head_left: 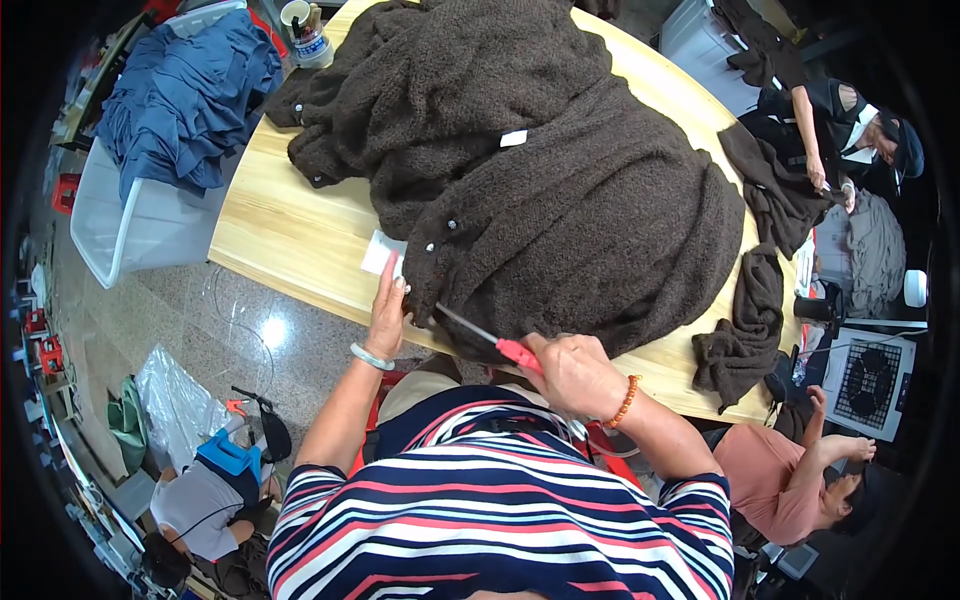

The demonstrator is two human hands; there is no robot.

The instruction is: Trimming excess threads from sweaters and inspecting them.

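A dark brown fuzzy knit garment (600, 220) lies bunched over the wooden table, its buttoned edge turned toward me. Small shiny buttons (452, 224) run down that edge. My left hand (388, 318), wearing a pale bangle, holds the edge near the table's front, with its index finger extended and its thumb against the cloth. Beside its fingers lies a white paper piece (381, 254). My right hand (575, 370) is wrapped round a red-handled tool with a long thin metal shaft (470, 326). The tool's tip meets the garment close to my left fingertips.
More brown garments (470, 80) are heaped behind, and others (745, 335) lie at the right. A white bin (125, 225) of blue cloth stands left of the wooden table (290, 240). A tool cup (308, 40) is at the far edge. Other people work at the right and lower left.
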